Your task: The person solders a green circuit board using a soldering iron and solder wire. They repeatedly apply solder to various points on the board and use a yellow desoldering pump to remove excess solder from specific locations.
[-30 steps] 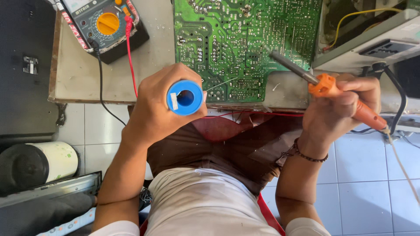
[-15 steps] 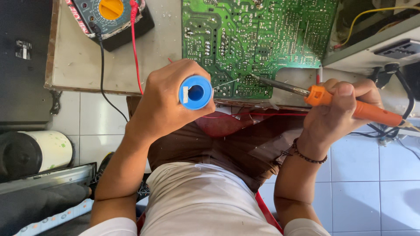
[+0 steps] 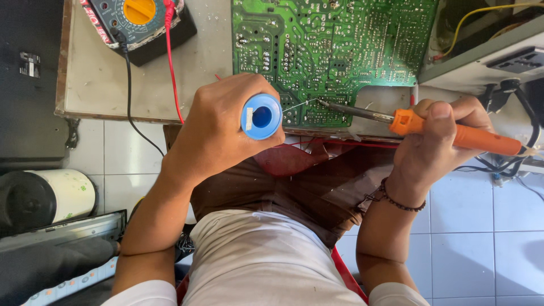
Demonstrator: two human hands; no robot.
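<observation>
Seen from above, across a pale tabletop (image 3: 102,79) over a floor of light blue tiles (image 3: 481,226). Beyond the lap, in brown trousers and a white shirt, a large green circuit board (image 3: 334,51) lying flat on the tabletop, solder side up, its near edge at the tabletop's edge. At far left, on the floor, a black-and-white cylindrical vessel (image 3: 48,198) on its side above a dark flat panel. At upper left, a multimeter (image 3: 136,17) with an orange dial, in a dark case, trailing one red lead (image 3: 170,62) and one black lead (image 3: 129,79) over the tabletop edge. At upper right, a grey shelf edge with a yellow wire and black cables hanging below.

Left hand (image 3: 226,127) wrapped tight around a blue solder spool (image 3: 261,117), hub facing the camera, held just off the board's near edge; a thin solder wire (image 3: 300,104) running from the spool to the board. Right hand (image 3: 439,141) closed in a pen grip on the orange handle of a soldering iron (image 3: 453,133), thumb on top, beaded bracelet at the wrist. Iron's dark metal tip (image 3: 326,103) lying low across the board's notched corner, meeting the end of the solder wire at the board's lower edge. Hands well apart, the tip and wire between them.
</observation>
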